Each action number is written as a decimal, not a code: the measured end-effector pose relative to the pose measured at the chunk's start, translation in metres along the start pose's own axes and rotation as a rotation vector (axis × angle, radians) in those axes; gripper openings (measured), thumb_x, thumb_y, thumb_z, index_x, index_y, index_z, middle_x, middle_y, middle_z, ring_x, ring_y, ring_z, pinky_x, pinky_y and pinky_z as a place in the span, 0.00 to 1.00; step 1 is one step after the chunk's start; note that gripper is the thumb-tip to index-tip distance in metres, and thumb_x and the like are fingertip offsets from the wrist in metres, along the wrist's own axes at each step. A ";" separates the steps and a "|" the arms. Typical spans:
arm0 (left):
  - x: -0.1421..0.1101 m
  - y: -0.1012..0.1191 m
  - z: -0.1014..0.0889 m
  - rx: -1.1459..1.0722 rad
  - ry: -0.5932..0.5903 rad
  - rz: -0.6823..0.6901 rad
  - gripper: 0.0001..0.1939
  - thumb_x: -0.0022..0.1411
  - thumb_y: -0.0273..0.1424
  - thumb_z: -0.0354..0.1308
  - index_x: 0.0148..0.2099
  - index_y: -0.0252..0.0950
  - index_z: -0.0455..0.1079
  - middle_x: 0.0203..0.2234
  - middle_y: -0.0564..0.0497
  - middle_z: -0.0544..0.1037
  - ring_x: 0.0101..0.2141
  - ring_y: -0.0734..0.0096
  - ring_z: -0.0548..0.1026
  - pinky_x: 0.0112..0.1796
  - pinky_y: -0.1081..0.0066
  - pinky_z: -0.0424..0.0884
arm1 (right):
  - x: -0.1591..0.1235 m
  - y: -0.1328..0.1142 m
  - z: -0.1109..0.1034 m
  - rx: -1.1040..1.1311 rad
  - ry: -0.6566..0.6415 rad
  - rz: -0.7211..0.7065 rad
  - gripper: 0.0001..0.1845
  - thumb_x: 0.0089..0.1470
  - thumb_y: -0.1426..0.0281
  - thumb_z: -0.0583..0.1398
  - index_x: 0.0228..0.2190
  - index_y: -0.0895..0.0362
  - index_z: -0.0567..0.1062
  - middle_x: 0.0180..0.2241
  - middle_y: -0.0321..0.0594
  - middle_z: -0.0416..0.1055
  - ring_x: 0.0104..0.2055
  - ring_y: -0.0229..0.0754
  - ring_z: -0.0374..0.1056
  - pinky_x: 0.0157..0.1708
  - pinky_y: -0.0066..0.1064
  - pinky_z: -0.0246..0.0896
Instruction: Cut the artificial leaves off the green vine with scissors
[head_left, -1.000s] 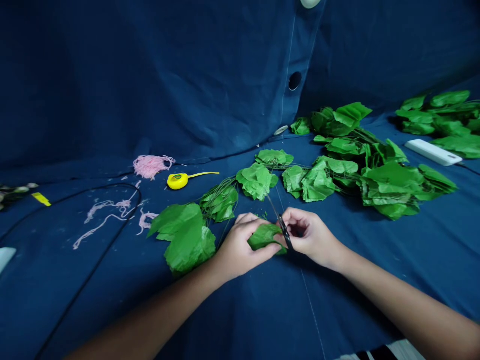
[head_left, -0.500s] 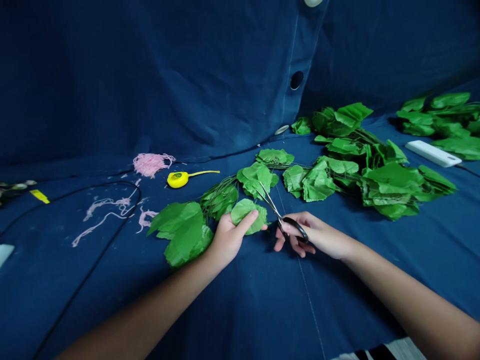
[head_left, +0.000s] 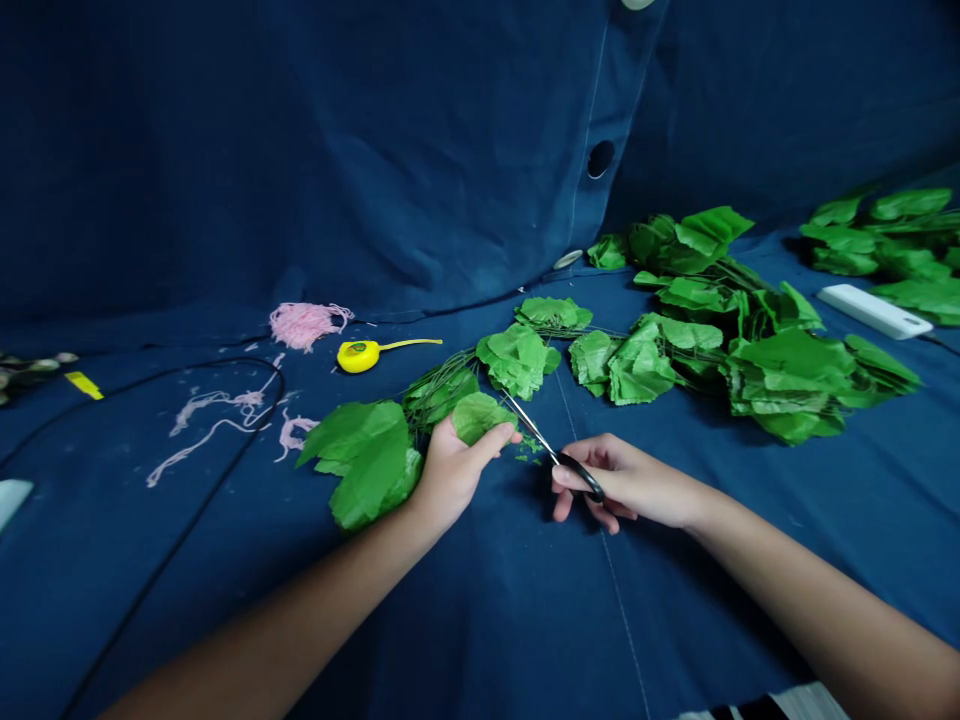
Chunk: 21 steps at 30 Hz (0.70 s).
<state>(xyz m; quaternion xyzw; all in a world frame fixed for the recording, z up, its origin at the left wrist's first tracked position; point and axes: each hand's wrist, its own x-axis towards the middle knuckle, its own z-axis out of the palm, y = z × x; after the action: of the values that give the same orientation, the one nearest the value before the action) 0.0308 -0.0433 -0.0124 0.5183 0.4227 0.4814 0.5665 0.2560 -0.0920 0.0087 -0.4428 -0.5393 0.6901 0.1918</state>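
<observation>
My left hand (head_left: 459,462) pinches a round green artificial leaf (head_left: 480,414) between thumb and fingers. In my right hand (head_left: 604,478) is a pair of black-handled scissors (head_left: 541,440), thumb and fingers in the loops. Its blades look nearly closed and point up and left, the tips close to the leaf's right edge. Small green clippings (head_left: 529,447) lie on the cloth under the blades. Left of my left hand rests a bunch of larger green leaves (head_left: 367,455). A smaller leaf cluster (head_left: 516,358) lies just beyond the scissors.
Blue cloth (head_left: 480,610) covers the surface and the back. A yellow tape measure (head_left: 358,356), a pink yarn bundle (head_left: 307,326) and loose pink strands (head_left: 206,440) lie left. A black cable (head_left: 217,490) curves there. More leaf bunches (head_left: 787,375) and a white device (head_left: 874,310) are right.
The scissors' blades have closed from wide apart. A strip has come off the leaf's right edge, and green clippings now show on the cloth. My right hand has shifted slightly down.
</observation>
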 end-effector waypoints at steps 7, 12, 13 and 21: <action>-0.001 0.004 -0.001 0.071 -0.037 0.008 0.11 0.64 0.35 0.65 0.32 0.33 0.76 0.24 0.50 0.80 0.26 0.72 0.75 0.32 0.72 0.71 | 0.001 0.000 0.002 -0.002 -0.006 -0.048 0.26 0.62 0.49 0.62 0.38 0.63 0.71 0.38 0.49 0.79 0.18 0.27 0.64 0.13 0.15 0.46; 0.000 0.002 -0.005 0.122 -0.092 0.114 0.22 0.67 0.32 0.60 0.20 0.36 0.64 0.17 0.54 0.69 0.24 0.74 0.69 0.34 0.70 0.68 | 0.000 -0.002 0.005 -0.017 -0.006 -0.052 0.26 0.62 0.50 0.62 0.37 0.64 0.71 0.38 0.49 0.79 0.18 0.26 0.64 0.14 0.15 0.49; 0.001 0.001 -0.006 0.117 -0.092 0.110 0.23 0.67 0.32 0.60 0.20 0.36 0.63 0.17 0.55 0.67 0.23 0.74 0.68 0.33 0.70 0.67 | -0.001 -0.002 0.006 -0.024 -0.001 -0.054 0.26 0.62 0.50 0.62 0.36 0.64 0.71 0.39 0.49 0.79 0.18 0.26 0.64 0.14 0.15 0.50; 0.001 0.001 -0.006 0.136 -0.074 0.083 0.23 0.68 0.35 0.60 0.20 0.37 0.65 0.16 0.55 0.67 0.24 0.73 0.70 0.39 0.69 0.70 | 0.000 0.001 0.018 0.069 -0.015 -0.020 0.28 0.64 0.47 0.59 0.44 0.62 0.71 0.46 0.50 0.77 0.19 0.27 0.67 0.12 0.15 0.48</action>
<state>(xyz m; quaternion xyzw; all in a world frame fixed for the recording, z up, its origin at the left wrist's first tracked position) 0.0255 -0.0414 -0.0119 0.5899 0.4113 0.4553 0.5250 0.2415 -0.1030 0.0079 -0.4251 -0.5212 0.7097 0.2098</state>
